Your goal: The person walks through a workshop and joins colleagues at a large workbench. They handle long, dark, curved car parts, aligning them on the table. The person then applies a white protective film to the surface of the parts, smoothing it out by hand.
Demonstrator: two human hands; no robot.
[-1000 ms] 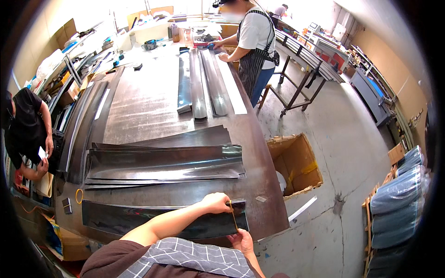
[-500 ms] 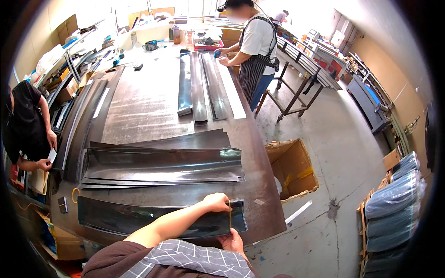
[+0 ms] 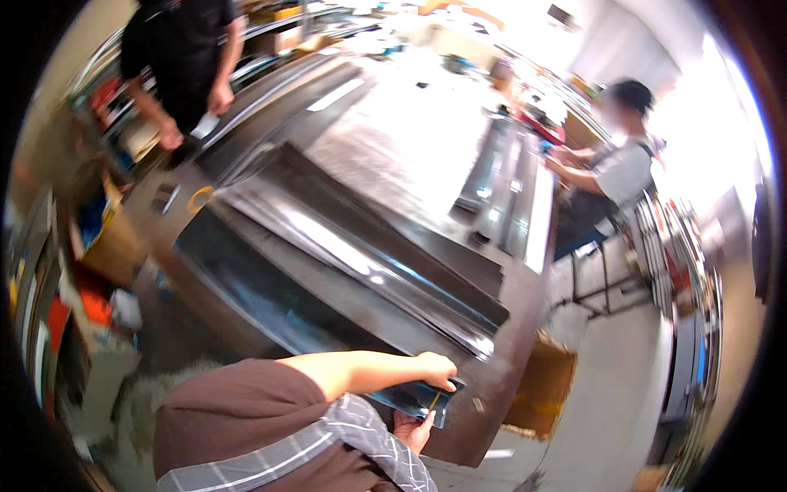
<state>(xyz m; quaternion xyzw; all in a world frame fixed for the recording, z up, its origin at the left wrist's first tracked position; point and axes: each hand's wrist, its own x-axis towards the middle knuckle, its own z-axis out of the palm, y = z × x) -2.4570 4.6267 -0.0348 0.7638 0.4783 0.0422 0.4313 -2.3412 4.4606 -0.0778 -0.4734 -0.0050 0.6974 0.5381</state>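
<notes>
Left hand: the left hand (image 3: 436, 371) is closed over the far edge of the strip, near its right end, the bare forearm reaching across from the left.
Right hand: the right hand (image 3: 413, 430) grasps the near edge, its thumb resting close to the band.
Held strip: a long, dark, glossy strip (image 3: 279, 295) lies obliquely along the near side of the table, its right end between the two hands.
Yellow band: a narrow yellow band (image 3: 434, 400) crosses the strip at that end; motion blur makes it uncertain whether the fingers also pinch it.
Sheet stack: curved dark sheets (image 3: 369, 254), overlapping and brightly reflective, lie just beyond the strip.
Yellow ring: a yellow ring (image 3: 199, 199) lies near the strip's left end, with a small dark block (image 3: 166, 199) beside it.
Worktable: the brown tabletop (image 3: 463, 439) carries a small pale tag (image 3: 479, 404) to the right of the hands.
Far strips: further dark strips (image 3: 492, 176) lie next to a white strip (image 3: 539, 221).
Floor: an open cardboard box (image 3: 541, 389) stands by the table's right edge.
Co-workers: one person at upper left (image 3: 180, 61) holds a white piece (image 3: 205, 125); another, in a dark cap (image 3: 631, 96), works at the far right side.
</notes>
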